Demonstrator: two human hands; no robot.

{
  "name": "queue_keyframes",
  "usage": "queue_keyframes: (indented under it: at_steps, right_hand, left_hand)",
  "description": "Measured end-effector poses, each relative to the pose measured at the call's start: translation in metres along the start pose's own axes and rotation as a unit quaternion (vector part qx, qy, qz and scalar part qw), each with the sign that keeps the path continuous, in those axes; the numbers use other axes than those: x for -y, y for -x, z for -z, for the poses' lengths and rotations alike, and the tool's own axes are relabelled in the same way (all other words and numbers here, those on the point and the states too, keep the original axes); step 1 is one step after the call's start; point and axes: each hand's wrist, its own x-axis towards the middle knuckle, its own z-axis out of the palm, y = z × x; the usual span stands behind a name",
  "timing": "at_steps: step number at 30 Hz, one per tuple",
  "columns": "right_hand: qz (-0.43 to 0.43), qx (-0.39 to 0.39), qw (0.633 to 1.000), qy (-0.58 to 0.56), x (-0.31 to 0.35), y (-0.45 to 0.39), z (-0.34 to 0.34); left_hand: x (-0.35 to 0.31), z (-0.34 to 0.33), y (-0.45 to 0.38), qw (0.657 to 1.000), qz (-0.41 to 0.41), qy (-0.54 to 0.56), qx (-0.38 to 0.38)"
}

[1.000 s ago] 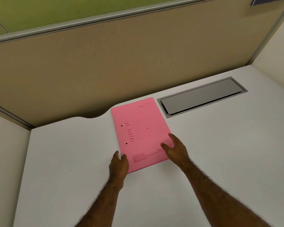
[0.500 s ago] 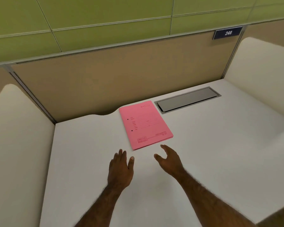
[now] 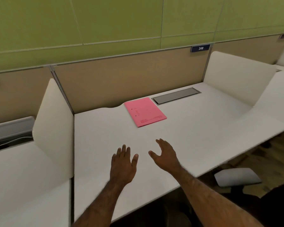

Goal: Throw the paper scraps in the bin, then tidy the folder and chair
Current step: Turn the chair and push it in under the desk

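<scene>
A pink folder [image 3: 144,112] lies flat and closed on the white desk [image 3: 195,128], near the back panel and just left of a grey cable hatch [image 3: 176,95]. My left hand [image 3: 123,164] hovers over the desk well in front of the folder, palm down, fingers straight. My right hand [image 3: 166,155] is beside it, fingers spread and relaxed. Neither hand touches the folder or holds anything. No paper scraps and no bin are in view. A dark shape at the lower right, under the desk edge, may be the chair; I cannot tell.
White side dividers [image 3: 54,128] wall the desk on the left and right [image 3: 236,74]. A tan back panel [image 3: 129,79] carries a sign reading 248 [image 3: 200,48]. A white sheet-like object [image 3: 236,176] lies on the floor under the right desk edge. A neighbouring desk sits at the left.
Both hands let go of the folder and drew back toward me. The view pulled away and up, so more of the desk, dividers and floor shows.
</scene>
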Motion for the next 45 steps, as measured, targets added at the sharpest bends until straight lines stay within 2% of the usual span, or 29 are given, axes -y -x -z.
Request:
queue_keyframes:
  at_steps: [9,22,31,37,45]
  right_hand:
    - [-0.004,-0.003,0.997,0.08,-0.001,0.098,0.03]
    - [-0.007,-0.028,0.997,0.068,-0.033,0.188,0.072]
    - [0.021,-0.038,0.997,0.057,-0.074,0.289,0.094]
    - [-0.019,-0.001,0.999,0.044,-0.108,0.365,0.102]
    - [-0.084,-0.046,0.992,0.079,-0.137,0.452,0.126]
  left_hand:
    - [-0.03,0.021,0.093,0.999,-0.037,-0.02,0.011]
    - [-0.071,0.014,0.18,0.999,-0.045,-0.019,-0.004]
    - [-0.098,-0.009,0.283,0.998,-0.052,-0.02,0.005]
    - [-0.113,-0.021,0.352,0.998,-0.047,-0.027,0.019]
    - [-0.136,-0.024,0.404,0.995,-0.094,-0.019,0.012]
